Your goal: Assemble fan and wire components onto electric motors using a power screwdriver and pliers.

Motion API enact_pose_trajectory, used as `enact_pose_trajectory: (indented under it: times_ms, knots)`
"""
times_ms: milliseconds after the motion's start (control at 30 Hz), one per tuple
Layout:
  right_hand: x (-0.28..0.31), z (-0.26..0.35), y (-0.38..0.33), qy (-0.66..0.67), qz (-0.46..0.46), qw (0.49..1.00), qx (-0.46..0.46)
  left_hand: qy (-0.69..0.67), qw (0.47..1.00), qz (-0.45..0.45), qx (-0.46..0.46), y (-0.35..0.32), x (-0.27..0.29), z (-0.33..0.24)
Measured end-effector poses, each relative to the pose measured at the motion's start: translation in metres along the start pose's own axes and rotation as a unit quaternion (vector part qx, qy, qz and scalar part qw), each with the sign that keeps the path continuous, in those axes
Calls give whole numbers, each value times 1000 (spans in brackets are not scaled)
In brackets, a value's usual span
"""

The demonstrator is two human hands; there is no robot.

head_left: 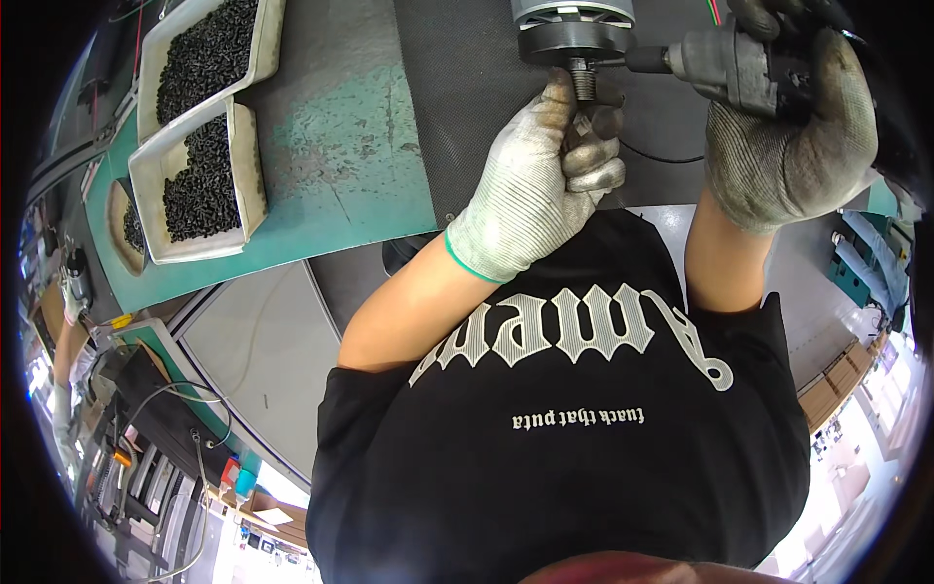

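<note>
A motor point(574, 34) with a silver housing and a black round flange is at the top of the view, its threaded shaft point(584, 80) pointing toward me. My left hand point(545, 170), in a white knit glove with dark-stained fingertips, is closed at that shaft, thumb and curled fingers around its end. Whether small parts lie inside the fingers is hidden. In my right hand point(788, 156), also gloved and heavily soiled, is a power screwdriver point(725, 68). Its dark nose points left and reaches the flange's edge beside the shaft; the tip's exact contact is hard to see.
Two white bins point(251, 185) of small black screws stand on the green, worn bench point(341, 195) at left, beside a smaller round dish point(119, 229). A dark mat point(467, 117) lies under my work. Another person's gloved hand point(73, 302) shows at the far left.
</note>
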State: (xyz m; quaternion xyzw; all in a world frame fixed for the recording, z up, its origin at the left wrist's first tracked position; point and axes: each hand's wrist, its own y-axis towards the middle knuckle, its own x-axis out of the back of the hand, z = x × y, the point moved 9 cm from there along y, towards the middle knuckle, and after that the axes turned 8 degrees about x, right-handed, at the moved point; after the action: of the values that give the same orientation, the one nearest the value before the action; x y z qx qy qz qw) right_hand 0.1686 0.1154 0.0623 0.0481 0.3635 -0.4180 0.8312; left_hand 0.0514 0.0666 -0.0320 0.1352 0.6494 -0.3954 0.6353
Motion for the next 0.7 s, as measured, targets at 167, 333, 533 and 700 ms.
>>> enact_pose_trajectory:
  times_ms: [167,333,533,700]
  knots:
    - [-13,37,-8,-97,219,969,56,89,995,-40,-26,1,-7,0]
    - [-55,9,-49,-170,436,868,165,137,988,-42,-54,3,5,-8]
    - [-69,1,-44,-121,357,913,159,135,987,-56,-70,0,4,-10]
    - [-37,49,12,-167,400,867,247,148,989,6,-16,1,-3,-14]
